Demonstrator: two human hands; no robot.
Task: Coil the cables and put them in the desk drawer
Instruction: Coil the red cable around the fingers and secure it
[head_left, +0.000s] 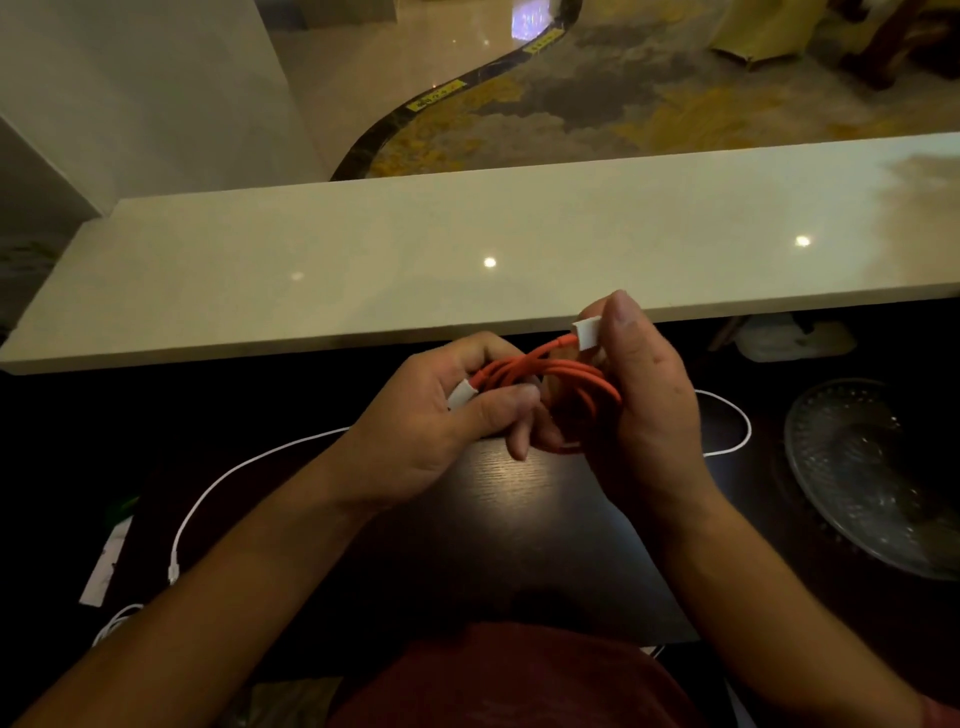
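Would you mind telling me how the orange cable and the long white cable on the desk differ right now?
The orange cable is wound into loops; the long white cable lies uncoiled in a loose curve. The orange cable is held off the dark wooden desk between the left hand and the right hand; the white cable rests on the desk, passing behind the hands. Both have white plugs.

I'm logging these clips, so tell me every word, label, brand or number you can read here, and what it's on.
No text here can be read.
Two yellow strips on the dark floor border carry dark marks: too small and blurred to read.
White paper slip at the desk's left edge: marks too blurred to read.
Orange cable, its white plugs and the white cable: no visible print.
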